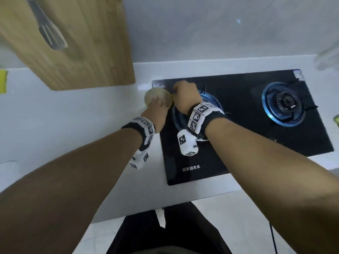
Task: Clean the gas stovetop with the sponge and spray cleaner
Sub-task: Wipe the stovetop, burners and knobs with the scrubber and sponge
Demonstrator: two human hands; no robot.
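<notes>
The black glass gas stovetop (244, 143) lies on a white counter, with two blue-ringed burners. My left hand (156, 114) holds a round pale-tan sponge (156, 96) at the stovetop's rear left corner, just off the left burner (211, 101). My right hand (185, 96) is curled in a fist over the rear left of that burner. It seems to grip a thin black arm of the pan support (205, 88), though most of what it holds is hidden. Both wrists wear black bands with white marker cubes. No spray bottle is clearly in view.
The right burner (284, 103) carries its black pan support. A wooden cutting board (82, 52) with a slotted spatula (49, 35) stands at the upper left. A yellow item (3, 81) shows at the left edge, a blurred pale object (326, 57) at the far right. White counter (73, 121) lies left of the stove.
</notes>
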